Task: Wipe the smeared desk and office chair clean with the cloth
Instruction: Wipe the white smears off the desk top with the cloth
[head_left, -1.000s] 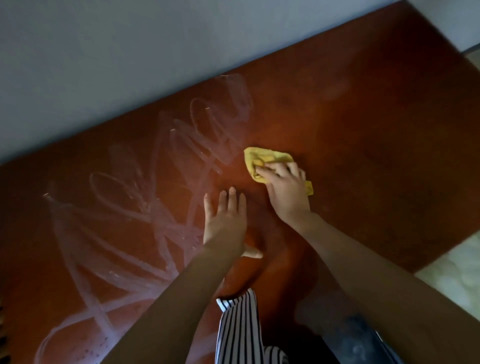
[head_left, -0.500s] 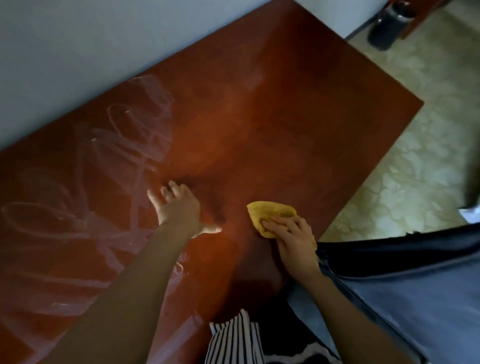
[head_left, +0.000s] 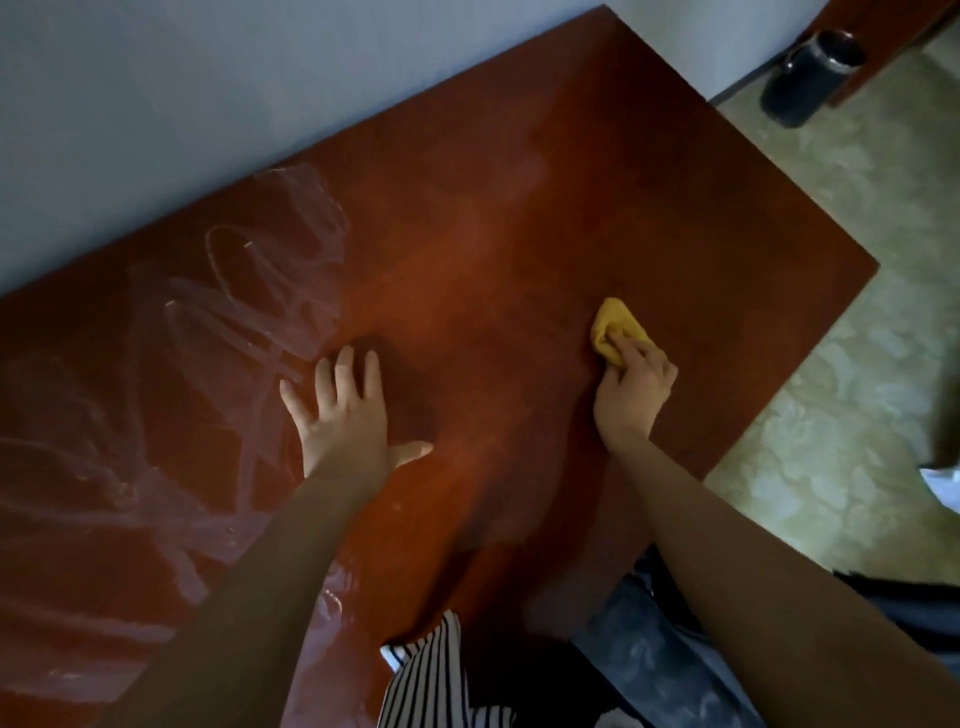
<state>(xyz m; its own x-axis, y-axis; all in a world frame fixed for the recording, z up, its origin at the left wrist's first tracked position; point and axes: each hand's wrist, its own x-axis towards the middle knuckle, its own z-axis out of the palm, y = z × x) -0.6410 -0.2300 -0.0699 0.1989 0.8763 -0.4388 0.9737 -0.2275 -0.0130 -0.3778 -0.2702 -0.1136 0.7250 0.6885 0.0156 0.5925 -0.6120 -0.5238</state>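
Note:
A reddish-brown desk (head_left: 519, 218) fills the view, set against a grey wall. White smears (head_left: 249, 291) in loops and streaks cover its left half; the right half looks plain. My right hand (head_left: 631, 384) presses a bunched yellow cloth (head_left: 613, 325) onto the desk's right part, fingers on top of it. My left hand (head_left: 348, 415) lies flat on the desk near the middle, fingers spread, at the edge of the smears. A grey-blue seat with pale smudges (head_left: 649, 660), probably the office chair, shows at the bottom right below my right arm.
The desk's right edge drops to a pale patterned floor (head_left: 841, 364). A dark cylindrical bin (head_left: 810, 78) stands on the floor at the top right beside a wooden post. Striped clothing (head_left: 431, 675) shows at the bottom centre.
My right hand has slid the cloth from the desk's near middle out to the right and farther from me. My left hand stayed flat on the desk. The view swung right.

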